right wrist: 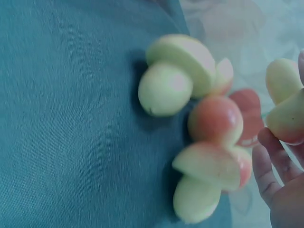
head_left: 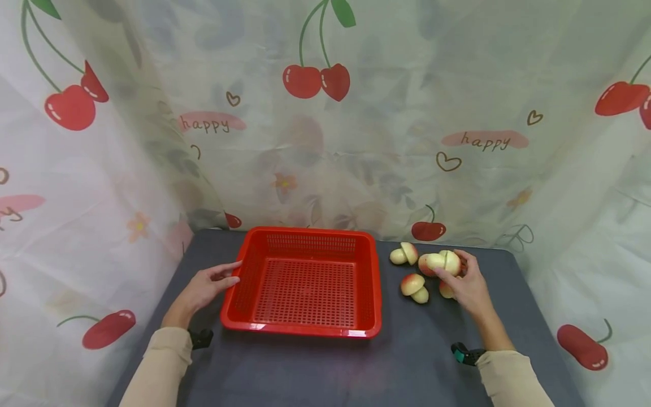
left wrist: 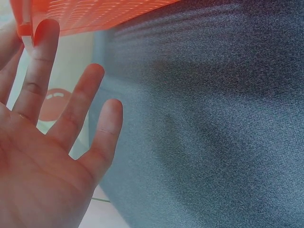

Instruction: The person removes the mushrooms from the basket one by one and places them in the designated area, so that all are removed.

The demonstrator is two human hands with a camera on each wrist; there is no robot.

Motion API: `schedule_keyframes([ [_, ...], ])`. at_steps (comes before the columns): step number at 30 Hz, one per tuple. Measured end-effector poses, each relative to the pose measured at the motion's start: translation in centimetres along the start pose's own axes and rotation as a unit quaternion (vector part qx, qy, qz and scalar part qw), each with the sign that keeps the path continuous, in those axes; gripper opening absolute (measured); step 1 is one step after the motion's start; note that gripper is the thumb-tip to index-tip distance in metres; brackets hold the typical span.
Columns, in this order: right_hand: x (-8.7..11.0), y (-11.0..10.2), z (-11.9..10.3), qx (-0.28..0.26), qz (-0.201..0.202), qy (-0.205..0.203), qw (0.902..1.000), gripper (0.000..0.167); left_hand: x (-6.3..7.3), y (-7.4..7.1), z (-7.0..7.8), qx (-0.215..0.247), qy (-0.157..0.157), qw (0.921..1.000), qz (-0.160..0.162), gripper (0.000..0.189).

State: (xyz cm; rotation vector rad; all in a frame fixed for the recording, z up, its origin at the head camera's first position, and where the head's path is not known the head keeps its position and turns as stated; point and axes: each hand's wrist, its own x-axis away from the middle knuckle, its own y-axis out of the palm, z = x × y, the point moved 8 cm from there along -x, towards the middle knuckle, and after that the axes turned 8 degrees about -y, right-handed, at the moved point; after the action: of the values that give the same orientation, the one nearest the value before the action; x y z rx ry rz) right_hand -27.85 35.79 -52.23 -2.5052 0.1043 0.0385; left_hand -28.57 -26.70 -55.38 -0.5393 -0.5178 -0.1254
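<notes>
My left hand (head_left: pixel 209 285) is at the left side of a red plastic basket (head_left: pixel 300 332), its fingertips touching the rim. In the left wrist view its fingers (left wrist: pixel 71 111) are spread and fairly straight beneath the basket's edge (left wrist: pixel 95 19). On the right, my right hand (head_left: pixel 470 282) pinches a toy mushroom (head_left: pixel 436 261) with a cream stem and red-tinged cap, raised above others; the right wrist view shows this mushroom (right wrist: pixel 285 107) at the fingertips. Nearby lie a mushroom (head_left: pixel 399 257) at the back and another mushroom (head_left: pixel 415 288) in front. More mushrooms are partly hidden by the hand.
A dark grey cloth-covered table (head_left: pixel 325 373) lies under everything. Behind and at both sides hangs a pale curtain (head_left: pixel 356 147) printed with cherries. The basket's perforated floor (head_left: pixel 305 294) shows bare.
</notes>
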Motion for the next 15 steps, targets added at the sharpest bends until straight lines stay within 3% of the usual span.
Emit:
schedule_keyframes([
  [8,0.3,-2.9,3.1,0.018,0.068,0.05,0.9963,0.081,-0.1,0.1,0.0,0.0,0.003,1.0,-0.005,0.068],
  [15,0.7,-4.4,6.1,0.031,0.075,0.088,0.9928,0.086,0.0,0.1,0.0,-0.004,0.003,1.0,-0.005,0.068],
])
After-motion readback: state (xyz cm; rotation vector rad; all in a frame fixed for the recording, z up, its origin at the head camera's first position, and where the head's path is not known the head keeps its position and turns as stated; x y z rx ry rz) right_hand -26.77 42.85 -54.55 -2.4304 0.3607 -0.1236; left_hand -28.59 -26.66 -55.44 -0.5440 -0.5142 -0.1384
